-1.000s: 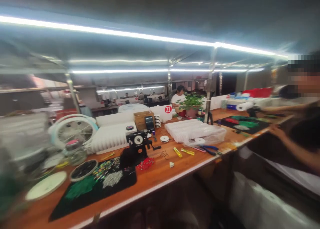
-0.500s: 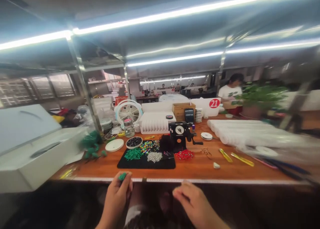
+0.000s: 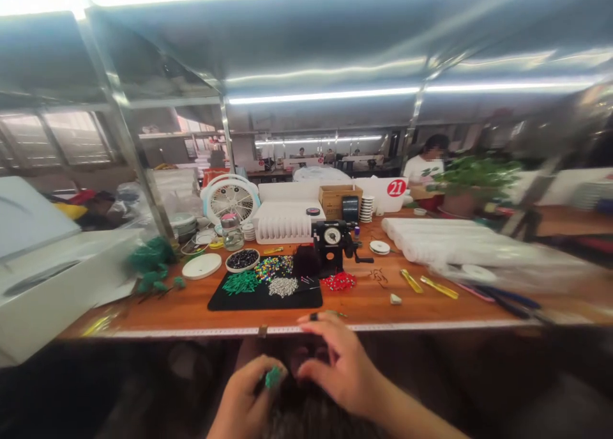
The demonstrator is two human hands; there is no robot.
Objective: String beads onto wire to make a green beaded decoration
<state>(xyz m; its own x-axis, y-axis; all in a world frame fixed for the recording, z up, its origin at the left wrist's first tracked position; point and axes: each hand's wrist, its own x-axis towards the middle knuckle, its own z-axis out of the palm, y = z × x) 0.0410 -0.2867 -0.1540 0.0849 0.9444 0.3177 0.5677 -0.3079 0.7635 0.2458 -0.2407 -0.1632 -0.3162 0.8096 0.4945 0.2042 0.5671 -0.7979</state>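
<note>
From where I stand, the left hand (image 3: 249,391) has a small green bunch (image 3: 272,377) pinched between thumb and forefinger, just in front of the table (image 3: 191,324) and below its edge. The bunch is bright, slightly bluish green, a compact tuft with a rough, knobbly surface; its finer parts are too blurred to make out. Only its front end pokes out of the grip.

The right hand (image 3: 342,365) is near it, thumb well apart from the fingers, which reach over the table's edge. A dark patch shows on one finger; I can't tell what it is.

Beyond, on a black mat (image 3: 218,301), lies a green pile (image 3: 241,282) much the same colour, beside a silvery pile (image 3: 283,287) and mixed beads (image 3: 271,269).
</note>
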